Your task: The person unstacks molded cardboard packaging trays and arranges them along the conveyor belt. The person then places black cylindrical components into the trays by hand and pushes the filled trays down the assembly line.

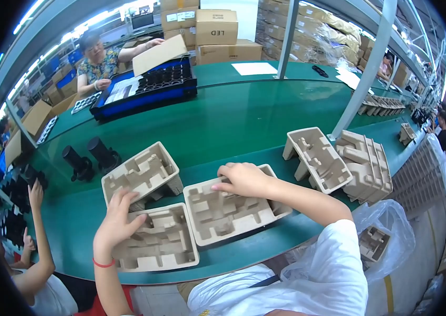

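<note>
My left hand (pixel 117 224), a red string on its wrist, has its fingers and thumb spread. It is over the back left corner of a beige moulded pulp tray (pixel 193 260), its fingertips by the near edge of another pulp tray (pixel 173 160) tilted behind. My right hand (pixel 245 180) grips the back wall of a third pulp tray (pixel 210 237), thumb on the inner side and fingers bent over the rim. This tray sits against the left one, hollow compartments facing up. Whether anything small is under either palm is hidden.
Two black cylindrical parts (pixel 75 160) stand at the left. More pulp trays (pixel 320 160) lean together at the right, near a metal post (pixel 365 79). Beside me at the left is a co-worker's hand (pixel 35 195). Across the green bench, a person handles cardboard over a blue crate (pixel 149 100).
</note>
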Available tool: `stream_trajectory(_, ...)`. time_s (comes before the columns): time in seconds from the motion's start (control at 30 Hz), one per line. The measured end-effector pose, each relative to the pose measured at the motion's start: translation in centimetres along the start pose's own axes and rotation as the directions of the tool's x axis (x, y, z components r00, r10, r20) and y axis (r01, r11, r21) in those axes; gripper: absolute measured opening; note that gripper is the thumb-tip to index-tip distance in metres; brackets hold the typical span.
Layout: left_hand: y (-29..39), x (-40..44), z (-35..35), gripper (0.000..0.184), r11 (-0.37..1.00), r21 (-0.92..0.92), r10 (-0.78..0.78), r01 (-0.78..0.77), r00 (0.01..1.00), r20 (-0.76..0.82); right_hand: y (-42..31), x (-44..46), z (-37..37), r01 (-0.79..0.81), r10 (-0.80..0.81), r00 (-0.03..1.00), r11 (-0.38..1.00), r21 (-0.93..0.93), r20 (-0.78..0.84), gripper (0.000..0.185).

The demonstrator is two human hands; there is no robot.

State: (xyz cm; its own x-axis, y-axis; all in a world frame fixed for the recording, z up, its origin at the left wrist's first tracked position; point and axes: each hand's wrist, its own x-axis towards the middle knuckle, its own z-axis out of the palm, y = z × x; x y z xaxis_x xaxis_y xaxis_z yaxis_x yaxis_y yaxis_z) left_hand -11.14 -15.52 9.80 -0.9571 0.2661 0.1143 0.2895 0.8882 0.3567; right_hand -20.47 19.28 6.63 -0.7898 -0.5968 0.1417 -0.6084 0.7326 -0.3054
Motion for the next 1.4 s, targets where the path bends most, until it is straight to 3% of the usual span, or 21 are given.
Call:
stream_trajectory(0.07,0.4,1.0,0.9,0.069,0.990,0.118,0.081,-0.072,0.995,-0.065,1.2,-0.5,-1.5,0.042,-0.056,0.995,0.985,-0.165,-0.078,0.031)
stream_trajectory(0.17,0.0,2.7,1.6,0.070,0.993,0.036,0.108,-0.109,0.993,0.043,4.6,-3.0,-6.6,0.093,-0.136,0.986,0.929,-0.358,-0.097,0.020)
stream_trajectory(0.27,-0.7,3.0,1.2,0.073,0.982,-0.185,0.049,-0.037,0.997,0.063,9.4,-7.5,-10.2,0.044,-0.100,0.993,0.823,-0.566,-0.068,0.037)
stream_trajectory(0.37,-1.5,3.0,1.5,0.078,0.995,-0.079,0.060,-0.054,0.996,0.072,12.4,-10.8,-10.3,0.179,-0.211,0.977,0.707,-0.684,0.038,0.041)
stream_trajectory(0.4,-1.9,3.1,1.9,0.083,0.994,-0.032,0.104,-0.102,0.992,0.065,13.8,-11.4,-9.0,0.156,-0.139,0.987,0.776,-0.611,0.076,0.037)
stream_trajectory(0.43,-1.1,3.0,1.4,0.085,0.991,0.025,0.128,-0.130,0.988,0.087,12.6,-11.3,-9.3,0.232,-0.207,0.971,0.729,-0.644,0.116,0.031)
stream_trajectory(0.5,-1.1,2.8,1.4,0.087,0.989,0.045,0.138,-0.143,0.986,0.090,11.4,-10.8,-9.8,0.222,-0.110,0.973,0.707,-0.672,0.205,0.025)
stream_trajectory(0.6,-1.1,2.5,1.5,0.069,0.992,0.024,0.119,-0.123,0.987,0.108,12.5,-10.5,-10.4,0.130,-0.026,0.982,0.815,-0.564,0.189,0.020)
stream_trajectory(0.7,-0.4,2.6,1.1,0.055,0.997,0.002,0.081,-0.083,0.984,0.157,15.1,-9.5,-11.0,0.150,-0.060,0.982,0.822,-0.549,0.179,0.021)
stream_trajectory(0.73,-0.7,2.8,1.3,0.055,0.997,-0.033,0.073,-0.069,0.982,0.175,15.3,-9.0,-11.5,0.148,-0.096,0.987,0.854,-0.499,0.127,0.021)
stream_trajectory(0.83,-1.5,2.9,2.1,0.057,0.996,-0.063,0.071,-0.062,0.984,0.160,17.8,-6.9,-12.8,-0.042,0.037,0.999,0.868,-0.495,-0.021,0.022)
stream_trajectory(0.87,-1.6,3.2,2.4,0.057,0.995,-0.065,0.082,-0.074,0.986,0.144,18.3,-6.0,-12.9,-0.034,-0.048,0.984,0.897,-0.440,-0.174,0.018)
stream_trajectory(0.97,-1.6,3.1,3.2,0.059,0.995,-0.016,0.097,-0.096,0.994,0.043,17.3,-2.2,-15.1,-0.157,0.071,0.962,0.933,-0.323,-0.265,0.012)
stream_trajectory(1.03,-1.6,3.1,3.2,0.061,0.995,0.005,0.098,-0.099,0.994,0.037,14.8,1.1,-15.8,-0.114,0.052,0.944,0.978,-0.174,-0.325,0.008)
stream_trajectory(1.1,-1.6,3.3,3.3,0.062,0.995,0.013,0.094,-0.095,0.995,0.038,12.1,4.8,-15.5,-0.082,0.106,0.955,0.992,0.096,-0.277,0.010)
stream_trajectory(1.17,-1.6,3.2,3.4,0.064,0.995,0.036,0.098,-0.098,0.995,0.011,11.3,8.5,-14.6,-0.066,0.066,0.995,0.998,-0.004,-0.079,0.013)
stream_trajectory(1.2,-1.6,3.1,3.4,0.064,0.993,0.047,0.104,-0.104,0.995,0.000,11.7,10.5,-13.3,0.083,-0.084,0.996,0.995,-0.051,-0.024,0.016)
stream_trajectory(1.23,-1.6,3.1,3.4,0.064,0.992,0.059,0.111,-0.110,0.994,-0.008,9.5,11.6,-12.3,-0.042,0.046,0.994,0.998,-0.044,0.095,0.018)
stream_trajectory(1.37,-1.8,3.3,3.6,0.066,0.991,0.069,0.117,-0.116,0.993,-0.002,8.9,15.6,-5.9,0.090,-0.077,0.937,0.996,-0.023,0.341,0.019)
stream_trajectory(1.4,-1.9,3.3,3.8,0.067,0.991,0.075,0.115,-0.114,0.993,-0.005,9.1,16.0,-4.8,0.017,-0.006,0.879,1.000,-0.019,0.476,0.019)
